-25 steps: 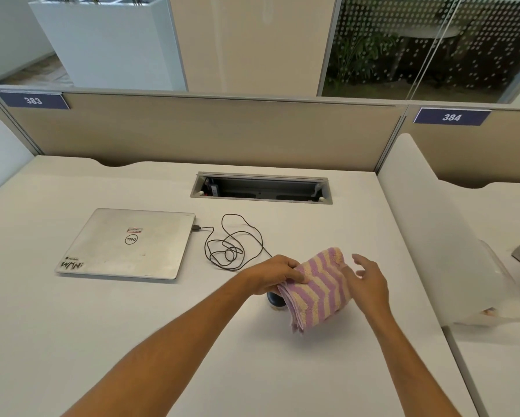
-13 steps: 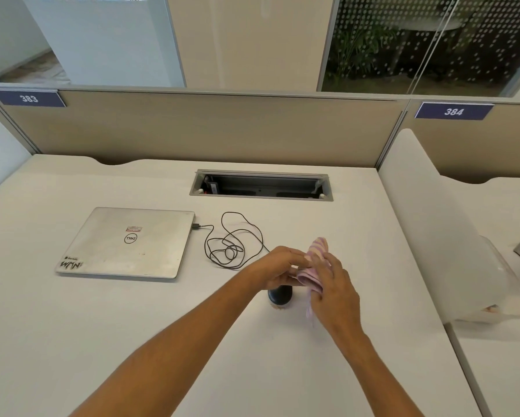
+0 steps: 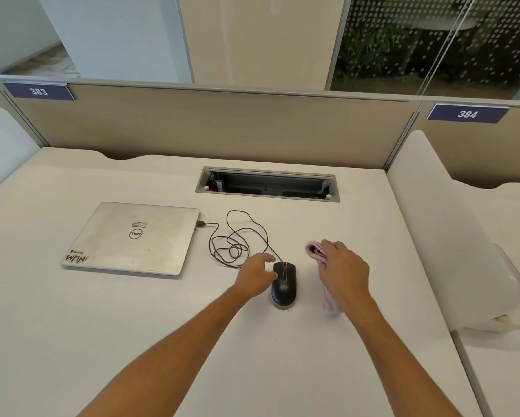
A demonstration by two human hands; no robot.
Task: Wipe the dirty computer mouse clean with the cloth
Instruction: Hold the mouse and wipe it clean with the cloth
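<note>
The black computer mouse [image 3: 284, 282] sits on the white desk [image 3: 102, 341], to the right of the closed laptop [image 3: 132, 237], with its cable [image 3: 237, 236] coiled between the two and plugged into the laptop's side. It looks light, hard and smooth, so it would likely skid under a wipe unless pinned at its flanks; some brownish grime shows at its near edge. The left hand [image 3: 255, 273] rests against the mouse's left side, fingers loosely curled, apparently steadying it rather than gripping. The right hand [image 3: 344, 273], just right of the mouse, is clenched round the pink striped cloth [image 3: 315, 251], soft and limp, bunched with an end trailing below the palm. Half a second earlier both hands met over the mouse with the cloth between them; now they have parted and the mouse's top is uncovered.
</note>
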